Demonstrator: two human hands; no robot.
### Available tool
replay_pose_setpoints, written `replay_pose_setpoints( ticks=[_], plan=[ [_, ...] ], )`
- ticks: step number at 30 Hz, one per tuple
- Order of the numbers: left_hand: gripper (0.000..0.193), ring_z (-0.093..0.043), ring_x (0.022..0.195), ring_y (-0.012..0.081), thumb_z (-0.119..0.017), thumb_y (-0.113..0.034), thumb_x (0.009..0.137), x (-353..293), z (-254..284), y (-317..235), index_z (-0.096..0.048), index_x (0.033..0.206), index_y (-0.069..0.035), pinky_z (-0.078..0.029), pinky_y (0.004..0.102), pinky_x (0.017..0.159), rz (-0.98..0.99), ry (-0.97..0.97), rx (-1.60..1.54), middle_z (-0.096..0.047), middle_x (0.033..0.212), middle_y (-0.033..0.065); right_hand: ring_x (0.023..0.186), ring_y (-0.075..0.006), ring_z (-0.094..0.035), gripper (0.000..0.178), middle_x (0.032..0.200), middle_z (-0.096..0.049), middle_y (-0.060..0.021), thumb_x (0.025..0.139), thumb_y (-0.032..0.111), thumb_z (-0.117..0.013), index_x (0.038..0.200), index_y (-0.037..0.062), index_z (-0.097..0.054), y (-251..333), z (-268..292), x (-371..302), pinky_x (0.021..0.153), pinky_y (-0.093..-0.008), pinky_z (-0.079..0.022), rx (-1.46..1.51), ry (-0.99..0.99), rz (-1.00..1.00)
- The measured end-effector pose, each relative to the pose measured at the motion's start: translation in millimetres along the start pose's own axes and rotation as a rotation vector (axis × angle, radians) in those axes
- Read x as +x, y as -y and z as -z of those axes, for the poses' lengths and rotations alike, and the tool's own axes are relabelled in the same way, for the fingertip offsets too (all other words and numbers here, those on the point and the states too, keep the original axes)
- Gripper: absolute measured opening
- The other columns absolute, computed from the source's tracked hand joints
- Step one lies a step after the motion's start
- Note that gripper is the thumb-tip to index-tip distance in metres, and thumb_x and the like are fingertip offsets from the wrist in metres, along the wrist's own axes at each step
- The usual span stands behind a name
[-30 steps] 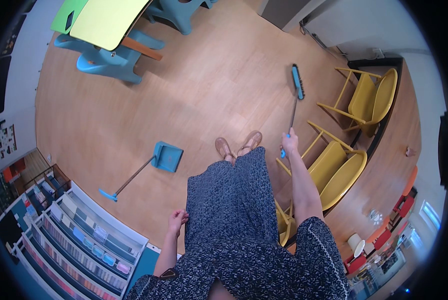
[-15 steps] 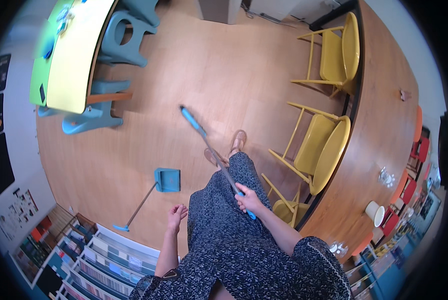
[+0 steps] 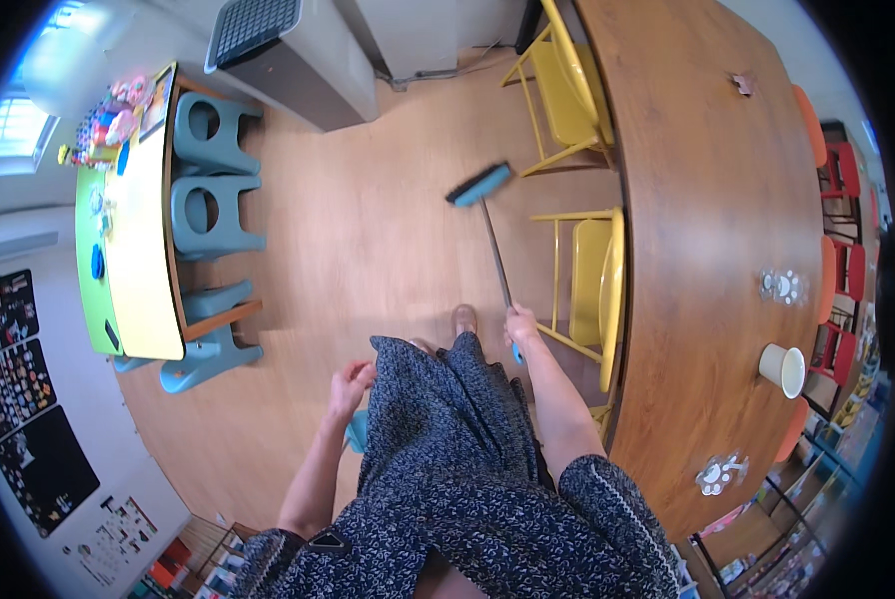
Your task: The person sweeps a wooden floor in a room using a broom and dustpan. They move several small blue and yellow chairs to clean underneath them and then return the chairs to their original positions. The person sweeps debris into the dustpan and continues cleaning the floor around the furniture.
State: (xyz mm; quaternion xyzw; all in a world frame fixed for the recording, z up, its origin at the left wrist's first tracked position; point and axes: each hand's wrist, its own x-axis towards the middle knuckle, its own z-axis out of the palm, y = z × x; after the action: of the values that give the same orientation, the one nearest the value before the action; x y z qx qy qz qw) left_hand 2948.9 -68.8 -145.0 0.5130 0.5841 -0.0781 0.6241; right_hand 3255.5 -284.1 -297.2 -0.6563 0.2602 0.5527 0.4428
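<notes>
My right hand point(image 3: 520, 324) is closed round the grey handle of a broom point(image 3: 495, 252), near its blue grip end. The broom stretches ahead of me, its blue head with dark bristles tilted near the floor, left of the yellow chairs. My left hand point(image 3: 352, 386) hangs beside the dark patterned skirt point(image 3: 428, 419), fingers curled in, with nothing visible in them. Just below it a small part of a blue dustpan point(image 3: 358, 431) shows on the floor; my arm and the skirt hide the rest.
On the right, yellow chairs point(image 3: 589, 285) line a long wooden table point(image 3: 707, 230) bearing a white cup point(image 3: 782, 370). Blue stools point(image 3: 213, 215) stand by a yellow-green table point(image 3: 148, 260) on the left. A tall grey appliance point(image 3: 318, 75) rises ahead from the wooden floor point(image 3: 368, 210).
The broom head has swung to the right and farther ahead, and my right hand has moved forward with it. My view has shifted forward; the dustpan is now mostly hidden.
</notes>
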Motion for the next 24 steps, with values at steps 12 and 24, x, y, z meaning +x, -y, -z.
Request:
replay_pose_setpoints(
  ticks=[12, 24],
  plan=[
    [0.038, -0.063, 0.082, 0.0152, -0.065, -0.022, 0.085, 218, -191, -362, -0.054, 0.113, 0.001, -0.052, 0.0275, 0.071, -0.519, 0.414, 0.185, -0.066, 0.091, 0.0112, 0.087, -0.0437, -0.061, 0.031, 0.090, -0.062, -0.0285, 0.089, 0.024, -0.045, 0.092, -0.0004, -0.064, -144, 106, -144, 0.079, -0.0493, -0.049, -0.902, -0.482, 0.244],
    [0.043, -0.063, 0.097, 0.0317, -0.069, -0.033, 0.077, 375, -411, -578, -0.062, 0.101, 0.003, -0.049, 0.0356, 0.085, -0.454, 0.051, 0.377, -0.066, 0.098, 0.0189, 0.086, -0.0421, -0.062, 0.036, 0.089, -0.064, -0.0259, 0.091, 0.024, -0.043, 0.118, 0.0038, -0.055, -120, -42, -263, 0.074, -0.0481, -0.050, -0.688, -0.525, -0.300]
  ],
)
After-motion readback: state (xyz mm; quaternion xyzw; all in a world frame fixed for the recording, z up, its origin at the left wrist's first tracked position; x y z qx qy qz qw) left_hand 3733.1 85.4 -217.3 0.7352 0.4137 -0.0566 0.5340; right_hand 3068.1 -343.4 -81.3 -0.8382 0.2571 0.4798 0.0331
